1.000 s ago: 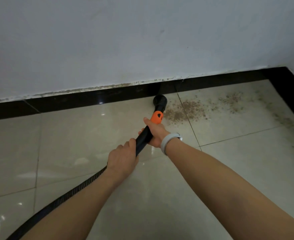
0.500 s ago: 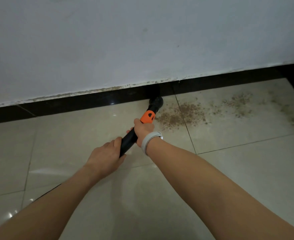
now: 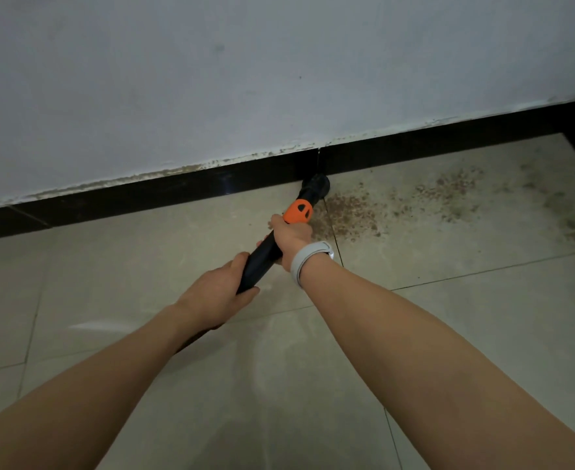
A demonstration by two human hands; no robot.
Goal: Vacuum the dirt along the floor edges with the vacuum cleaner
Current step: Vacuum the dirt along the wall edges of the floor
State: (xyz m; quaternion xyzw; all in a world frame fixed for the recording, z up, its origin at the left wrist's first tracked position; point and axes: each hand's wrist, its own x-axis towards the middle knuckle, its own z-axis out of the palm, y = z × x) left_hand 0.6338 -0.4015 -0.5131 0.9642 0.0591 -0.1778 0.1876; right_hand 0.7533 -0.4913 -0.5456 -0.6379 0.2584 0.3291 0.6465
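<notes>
Vacuum cleaner wand (image 3: 262, 257), black with an orange collar (image 3: 298, 212), is held slanted across the tiled floor (image 3: 143, 252), its round nozzle (image 3: 316, 186) set against the black skirting (image 3: 177, 191) below the white wall (image 3: 279, 79). The wand's lower end is gripped by the left hand (image 3: 216, 293), fingers curled round it. Just behind the collar it is clasped by the right hand (image 3: 291, 235), fingers wrapped, a pale wristband (image 3: 308, 257) worn. Brown dirt (image 3: 350, 212) is scattered just right of the nozzle.

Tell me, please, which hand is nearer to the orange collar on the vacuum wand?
The right hand: it grips the wand just below the orange collar, touching it. The left hand grips the black tube farther back, toward the person.
</notes>
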